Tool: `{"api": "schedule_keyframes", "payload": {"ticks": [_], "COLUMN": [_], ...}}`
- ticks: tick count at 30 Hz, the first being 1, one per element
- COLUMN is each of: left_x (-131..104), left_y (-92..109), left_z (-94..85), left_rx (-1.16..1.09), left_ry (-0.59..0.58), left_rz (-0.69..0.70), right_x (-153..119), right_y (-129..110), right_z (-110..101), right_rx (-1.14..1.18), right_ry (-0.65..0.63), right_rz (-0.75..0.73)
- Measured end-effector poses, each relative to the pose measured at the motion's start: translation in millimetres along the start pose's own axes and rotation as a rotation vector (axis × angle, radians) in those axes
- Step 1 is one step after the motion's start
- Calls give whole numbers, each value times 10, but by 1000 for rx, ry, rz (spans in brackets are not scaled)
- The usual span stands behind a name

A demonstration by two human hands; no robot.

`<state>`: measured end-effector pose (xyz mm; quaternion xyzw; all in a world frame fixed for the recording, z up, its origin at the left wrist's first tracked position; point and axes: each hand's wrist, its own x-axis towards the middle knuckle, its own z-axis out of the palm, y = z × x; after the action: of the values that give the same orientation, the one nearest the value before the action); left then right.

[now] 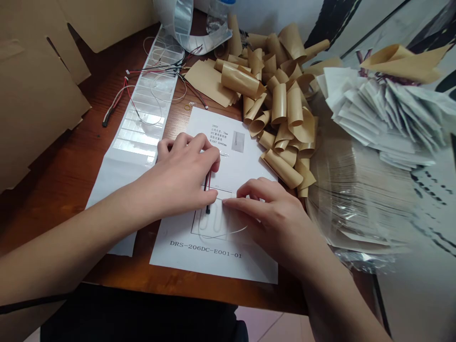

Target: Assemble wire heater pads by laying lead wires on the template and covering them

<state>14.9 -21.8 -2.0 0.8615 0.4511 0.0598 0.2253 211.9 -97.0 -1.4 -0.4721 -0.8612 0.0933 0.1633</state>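
Note:
A printed white sheet [213, 259] lies on the table beneath both hands, with a looped outline drawn in a box. My left hand [183, 168] arches over its middle, thumb apart from the curled fingers, fingertips down near the sheet. Red and black wires [207, 192] with a dark end come out from under that hand, between index finger and thumb. A thin white wire [233, 232] curves across the drawing. My right hand [272, 206] is closed, its index fingertip pressed to the drawing at the wire's loops; its thumb is mostly hidden.
Left of the sheet, a pale strip with shiny segments [137, 133] carries several wire assemblies [156, 71]. Rolled brown paper pieces [280, 102] pile up behind. Bagged paper stacks [359, 190] stand right, white slips [384, 109] above them. Cardboard [32, 85] borders the left.

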Motion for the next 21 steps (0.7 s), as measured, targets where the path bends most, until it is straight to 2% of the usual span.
{"api": "schedule_keyframes", "payload": {"ticks": [8, 21], "left_x": [-8, 7], "left_y": [10, 29], "left_z": [40, 71], "left_rx": [56, 76], "left_ry": [50, 86], "left_rz": [41, 2], "right_x": [5, -13], "right_y": [5, 38], "right_z": [-2, -20], "right_rx": [9, -38], "right_ry": [-1, -2], "right_rz": [20, 2]}}
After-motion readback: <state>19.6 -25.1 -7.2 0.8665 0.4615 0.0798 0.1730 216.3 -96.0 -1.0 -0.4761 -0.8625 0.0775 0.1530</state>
